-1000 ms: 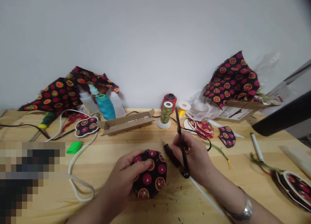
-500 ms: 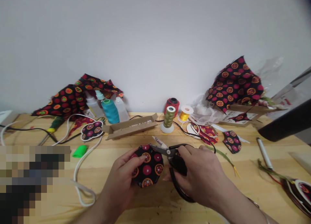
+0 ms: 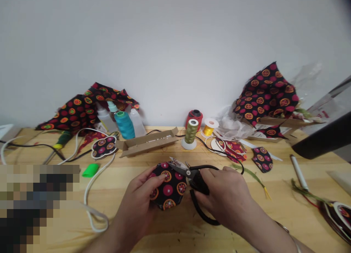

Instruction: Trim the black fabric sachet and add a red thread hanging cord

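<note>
My left hand (image 3: 139, 194) pinches a roughly round piece covered in black patterned fabric (image 3: 168, 190), thumb on its face and the other fingers hidden behind. The print shows magenta dots and orange-ringed circles. Black-handled scissors (image 3: 201, 181) are in my right hand (image 3: 229, 189), with fingers wrapped round the handles. Their blades lie at the upper right edge of the fabric piece, pointing up and left. From this angle I cannot tell whether the blades grip the cloth.
Behind my hands stand a long cardboard tray (image 3: 149, 143), a teal thread cone (image 3: 124, 125), an olive thread spool (image 3: 191, 134) and a yellow spool (image 3: 208, 127). Patterned cloth (image 3: 264, 93) is heaped at right. A green cap (image 3: 90, 170) and white cord (image 3: 87, 198) lie at left.
The scissor blades have drawn closer together at the fabric's edge. The fabric piece has shifted slightly to the right and turned a little.
</note>
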A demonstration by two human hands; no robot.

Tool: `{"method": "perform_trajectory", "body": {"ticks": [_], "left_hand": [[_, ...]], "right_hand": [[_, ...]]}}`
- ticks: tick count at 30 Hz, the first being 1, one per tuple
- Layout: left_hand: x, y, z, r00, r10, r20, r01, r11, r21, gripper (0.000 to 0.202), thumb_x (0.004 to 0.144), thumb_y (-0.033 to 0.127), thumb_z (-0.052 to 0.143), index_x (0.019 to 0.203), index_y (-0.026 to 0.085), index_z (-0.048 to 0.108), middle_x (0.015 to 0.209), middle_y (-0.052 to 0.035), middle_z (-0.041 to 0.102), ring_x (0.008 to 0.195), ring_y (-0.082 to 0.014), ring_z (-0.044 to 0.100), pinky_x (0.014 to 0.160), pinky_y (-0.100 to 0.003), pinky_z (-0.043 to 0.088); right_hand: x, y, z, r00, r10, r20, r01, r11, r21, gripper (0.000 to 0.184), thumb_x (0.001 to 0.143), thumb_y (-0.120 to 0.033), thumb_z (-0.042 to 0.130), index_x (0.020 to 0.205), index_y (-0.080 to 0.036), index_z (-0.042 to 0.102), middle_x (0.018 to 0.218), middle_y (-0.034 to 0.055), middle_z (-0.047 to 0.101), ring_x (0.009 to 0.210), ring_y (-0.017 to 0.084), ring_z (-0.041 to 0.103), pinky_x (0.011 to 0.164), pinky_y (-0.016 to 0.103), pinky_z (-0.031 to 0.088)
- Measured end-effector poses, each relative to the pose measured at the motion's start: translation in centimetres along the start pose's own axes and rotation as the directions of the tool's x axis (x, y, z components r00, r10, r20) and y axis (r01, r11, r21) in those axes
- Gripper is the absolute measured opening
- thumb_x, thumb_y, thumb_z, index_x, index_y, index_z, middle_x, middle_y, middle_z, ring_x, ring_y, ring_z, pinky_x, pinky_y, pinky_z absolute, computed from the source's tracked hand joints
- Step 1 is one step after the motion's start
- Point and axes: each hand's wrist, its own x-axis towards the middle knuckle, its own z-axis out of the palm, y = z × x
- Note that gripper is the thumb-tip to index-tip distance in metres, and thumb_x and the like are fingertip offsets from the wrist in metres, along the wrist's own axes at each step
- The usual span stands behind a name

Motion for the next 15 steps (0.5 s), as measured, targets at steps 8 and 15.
{"method": "perform_trajectory", "body": {"ticks": [8,15], "left_hand": [[-0.09,0.15,0.07,1.0,0.001,-0.002,-0.001,1.0,0.027,0.014,0.064,0.018,0.07,0.078,0.019,0.075,0.075,-0.0045,0.076,0.074,-0.023,0.07,0.061,-0.027,0.055],[-0.16,0.31,0.32,0.999,-0.015,-0.035,0.017,0.998,0.056,0.015,0.064,0.019,0.07,0.078,0.021,0.075,0.073,-0.0029,0.076,0.075,-0.0235,0.07,0.061,-0.027,0.055]], "right_hand": [[-0.04,0.12,0.0,1.0,-0.007,-0.004,0.007,1.0,-0.008,0.019,0.069,-0.037,0.065,0.07,-0.018,0.061,0.059,0.003,0.067,0.05,0.02,0.059,0.049,0.028,0.023],[0.0,-0.19,-0.11,0.999,-0.034,-0.008,0.033,0.999,-0.027,0.014,0.07,-0.032,0.064,0.07,-0.018,0.061,0.057,0.0028,0.067,0.048,0.019,0.059,0.049,0.028,0.024]]}}
